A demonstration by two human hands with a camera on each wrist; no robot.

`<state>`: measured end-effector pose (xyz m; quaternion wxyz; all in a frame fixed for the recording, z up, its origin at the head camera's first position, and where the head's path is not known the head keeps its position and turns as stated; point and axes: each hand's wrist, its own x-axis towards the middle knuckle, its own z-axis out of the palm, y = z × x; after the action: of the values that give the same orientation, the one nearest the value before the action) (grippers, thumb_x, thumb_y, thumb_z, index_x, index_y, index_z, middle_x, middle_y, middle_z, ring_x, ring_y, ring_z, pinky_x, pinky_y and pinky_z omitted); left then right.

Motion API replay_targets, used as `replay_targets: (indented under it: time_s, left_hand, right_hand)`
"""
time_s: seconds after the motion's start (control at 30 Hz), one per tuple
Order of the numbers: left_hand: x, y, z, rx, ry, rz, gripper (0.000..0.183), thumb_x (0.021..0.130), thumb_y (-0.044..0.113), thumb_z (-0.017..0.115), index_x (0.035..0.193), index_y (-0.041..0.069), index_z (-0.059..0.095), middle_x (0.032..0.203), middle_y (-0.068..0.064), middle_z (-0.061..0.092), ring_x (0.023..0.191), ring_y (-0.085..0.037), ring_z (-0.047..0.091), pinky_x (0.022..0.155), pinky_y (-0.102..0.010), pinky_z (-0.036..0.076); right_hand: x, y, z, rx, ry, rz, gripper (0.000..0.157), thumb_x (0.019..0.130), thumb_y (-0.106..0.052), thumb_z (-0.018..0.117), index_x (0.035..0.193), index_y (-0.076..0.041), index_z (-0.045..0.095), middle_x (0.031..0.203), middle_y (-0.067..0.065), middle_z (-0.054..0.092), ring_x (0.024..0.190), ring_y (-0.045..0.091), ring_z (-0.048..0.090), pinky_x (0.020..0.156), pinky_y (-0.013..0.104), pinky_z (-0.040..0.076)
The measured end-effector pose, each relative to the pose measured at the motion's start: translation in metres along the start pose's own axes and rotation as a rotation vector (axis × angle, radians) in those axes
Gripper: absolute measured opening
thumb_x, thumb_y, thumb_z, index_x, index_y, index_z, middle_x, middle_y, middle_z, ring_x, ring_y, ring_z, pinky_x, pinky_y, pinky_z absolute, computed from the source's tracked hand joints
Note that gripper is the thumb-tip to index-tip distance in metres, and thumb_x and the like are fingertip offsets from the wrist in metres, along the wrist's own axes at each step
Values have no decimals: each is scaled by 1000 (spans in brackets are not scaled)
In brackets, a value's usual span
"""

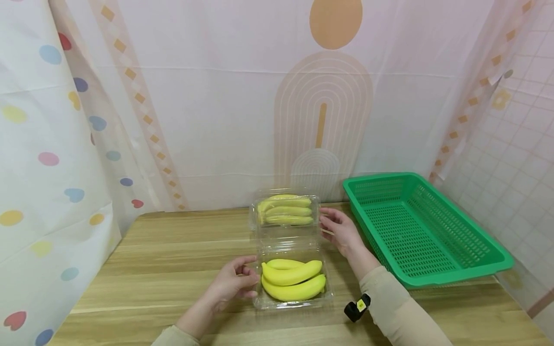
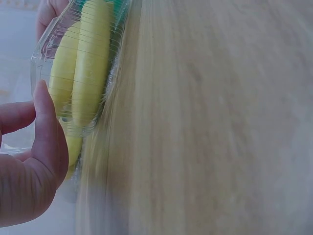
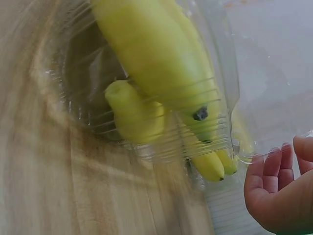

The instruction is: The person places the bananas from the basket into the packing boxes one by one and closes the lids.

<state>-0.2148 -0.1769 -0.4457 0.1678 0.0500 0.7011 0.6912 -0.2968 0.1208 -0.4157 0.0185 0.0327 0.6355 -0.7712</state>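
Observation:
A clear plastic clamshell box [image 1: 294,304] stands open on the table, a bunch of yellow bananas [image 1: 298,290] in its near half. Its clear lid [image 1: 283,234] is raised at the back. More bananas [image 1: 287,211] show through the lid. My left hand [image 1: 231,283] is at the box's left side; in the left wrist view the thumb [image 2: 46,127] stands straight against the rim. At the lid's right edge is my right hand [image 1: 342,234], its fingers [image 3: 271,171] bent at the edge and the thumb [image 3: 304,148] near them, pinching it.
A green perforated plastic basket [image 1: 450,278] stands on the right of the wooden table [image 1: 182,240]. Patterned curtains [image 1: 216,120] hang behind and along both sides. A black strap device [image 1: 357,307] is on my right wrist.

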Motion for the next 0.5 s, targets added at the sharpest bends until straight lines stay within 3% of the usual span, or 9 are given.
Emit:
replay_targets:
  time_s: [0.27, 0.5]
  left_hand:
    - [0, 0, 0, -5, 6, -1, 65, 88, -7, 66, 144, -12, 35, 96, -10, 49, 80, -16, 54, 66, -28, 62]
    - [0, 1, 0, -1, 10, -2, 65, 88, -8, 66, 144, -12, 35, 96, -10, 49, 79, -16, 54, 66, -28, 62]
  right_hand:
    - [-11, -1, -3, -124, 4, -126, 26, 96, 2, 60, 121, 7, 57, 95, 4, 56, 85, 13, 58, 78, 27, 59]
    - [-23, -4, -5, -179, -41, -228, 21, 95, 7, 59, 115, 10, 56, 98, 9, 58, 86, 13, 57, 78, 25, 59]
